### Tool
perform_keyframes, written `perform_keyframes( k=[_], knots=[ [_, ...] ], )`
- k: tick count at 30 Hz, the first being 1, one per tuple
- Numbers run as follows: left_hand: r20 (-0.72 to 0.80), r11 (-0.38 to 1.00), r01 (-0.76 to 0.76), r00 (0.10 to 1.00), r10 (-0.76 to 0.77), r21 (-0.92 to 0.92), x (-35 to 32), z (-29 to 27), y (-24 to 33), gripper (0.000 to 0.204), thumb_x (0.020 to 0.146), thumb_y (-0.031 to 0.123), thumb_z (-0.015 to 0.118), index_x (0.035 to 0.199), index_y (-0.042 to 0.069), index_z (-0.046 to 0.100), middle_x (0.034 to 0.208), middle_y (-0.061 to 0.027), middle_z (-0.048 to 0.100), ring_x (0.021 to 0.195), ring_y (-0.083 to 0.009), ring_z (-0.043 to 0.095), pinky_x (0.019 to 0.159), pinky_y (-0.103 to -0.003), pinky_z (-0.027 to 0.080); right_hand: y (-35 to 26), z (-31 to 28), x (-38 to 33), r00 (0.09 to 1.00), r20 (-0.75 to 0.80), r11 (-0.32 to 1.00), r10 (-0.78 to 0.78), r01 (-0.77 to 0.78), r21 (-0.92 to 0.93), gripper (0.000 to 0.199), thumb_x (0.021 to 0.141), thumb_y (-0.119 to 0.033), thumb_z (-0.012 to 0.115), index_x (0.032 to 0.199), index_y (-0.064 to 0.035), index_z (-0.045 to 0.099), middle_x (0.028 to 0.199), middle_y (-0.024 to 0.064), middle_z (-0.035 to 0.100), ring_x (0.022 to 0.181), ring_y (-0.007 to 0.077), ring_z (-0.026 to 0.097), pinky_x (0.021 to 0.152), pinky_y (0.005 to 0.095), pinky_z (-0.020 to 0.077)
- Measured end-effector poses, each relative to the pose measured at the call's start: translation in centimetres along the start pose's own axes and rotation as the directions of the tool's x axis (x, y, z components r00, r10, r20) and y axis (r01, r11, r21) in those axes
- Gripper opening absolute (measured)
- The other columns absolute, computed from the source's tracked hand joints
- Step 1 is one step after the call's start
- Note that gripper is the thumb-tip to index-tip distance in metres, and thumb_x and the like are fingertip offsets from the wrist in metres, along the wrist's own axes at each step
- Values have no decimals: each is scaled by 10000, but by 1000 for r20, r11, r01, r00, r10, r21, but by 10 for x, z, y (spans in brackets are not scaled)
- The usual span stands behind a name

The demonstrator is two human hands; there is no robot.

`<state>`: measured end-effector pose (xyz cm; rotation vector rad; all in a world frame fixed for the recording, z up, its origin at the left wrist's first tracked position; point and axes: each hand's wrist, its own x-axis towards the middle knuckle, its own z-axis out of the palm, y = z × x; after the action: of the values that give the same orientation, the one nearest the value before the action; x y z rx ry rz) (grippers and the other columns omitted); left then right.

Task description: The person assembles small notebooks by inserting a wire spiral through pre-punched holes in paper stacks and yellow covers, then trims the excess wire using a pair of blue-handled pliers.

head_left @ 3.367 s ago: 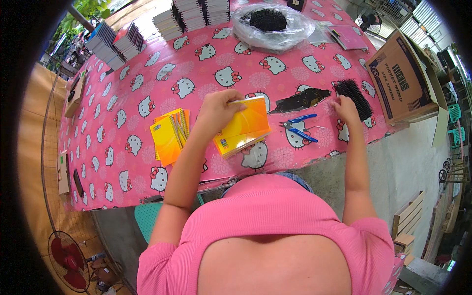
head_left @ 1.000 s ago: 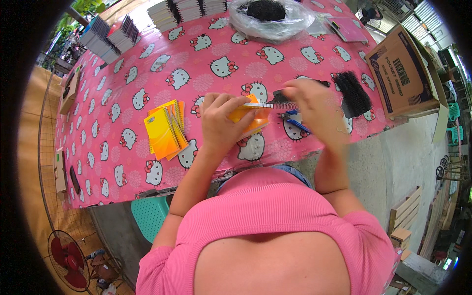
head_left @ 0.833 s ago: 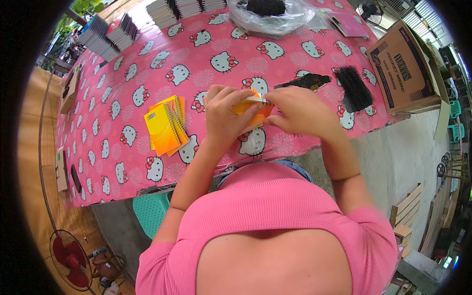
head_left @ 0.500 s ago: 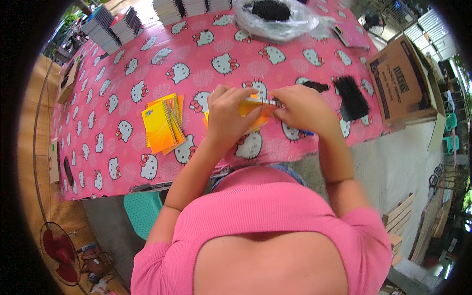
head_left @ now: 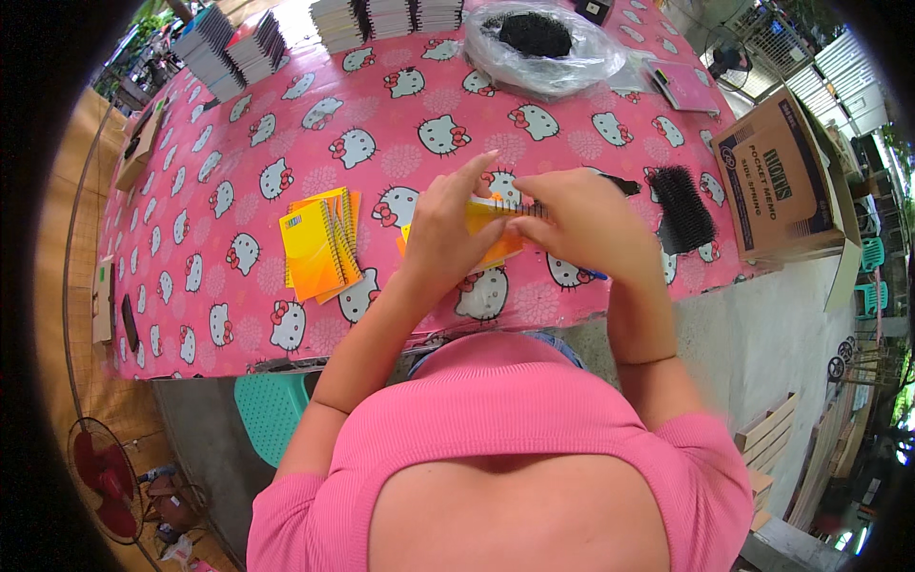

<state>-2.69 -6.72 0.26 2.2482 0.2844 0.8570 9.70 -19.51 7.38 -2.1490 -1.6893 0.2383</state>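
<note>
Between my hands, over the table's near edge, is a small yellow-orange spiral notebook (head_left: 484, 220) with a dark wire coil along its far edge. My left hand (head_left: 440, 227) grips its left side, thumb on the near face and a forefinger raised off it. At the coil's right end, my right hand (head_left: 579, 221) is closed in a pinch; its fingertips are partly hidden. An orange cover (head_left: 505, 250) shows below the hands; whether it is a separate notebook I cannot tell. Left of my hands lies a small overlapping pile of yellow-orange spiral notebooks (head_left: 313, 253).
Black wire coils (head_left: 682, 212) lie right of my hands, near an open cardboard box (head_left: 777, 176). At the back, a clear plastic bag (head_left: 486, 67) holds more black coils, beside stacks of spiral notebooks (head_left: 338, 27). A pink table cover (head_left: 295, 157) runs underneath.
My left forefinger has lifted away from the notebook. The notebook has tilted so that more of its coil shows, and my right hand has shifted slightly along the coil's end.
</note>
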Motion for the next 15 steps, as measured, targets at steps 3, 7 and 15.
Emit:
perform_keyframes(
  k=[3,7,15],
  knots=[
    [12,997,23,1000,-22,-79,4,2,7,755,635,61,770,1323,68,458,950,-99,607,861,-267,588,785,-389,472,6,10,14,988,155,997,2,10,-76,303,713,-218,728,926,-13,661,794,185,656,732,358,641,666,439,505],
    [-64,992,58,996,-65,-112,-3,-3,0,811,619,6,768,1348,61,418,1054,-138,572,904,-293,590,820,-376,481,2,2,11,979,204,996,-32,48,-75,340,705,-222,746,923,16,639,795,193,651,750,366,639,680,438,507],
    [-130,989,11,991,-31,-146,-10,-5,-16,623,667,8,765,1243,41,527,1131,-123,549,913,-213,597,769,-306,513,-4,14,10,991,122,998,-48,44,35,358,698,-183,727,956,19,585,877,202,637,855,375,615,749,446,481]
  ],
)
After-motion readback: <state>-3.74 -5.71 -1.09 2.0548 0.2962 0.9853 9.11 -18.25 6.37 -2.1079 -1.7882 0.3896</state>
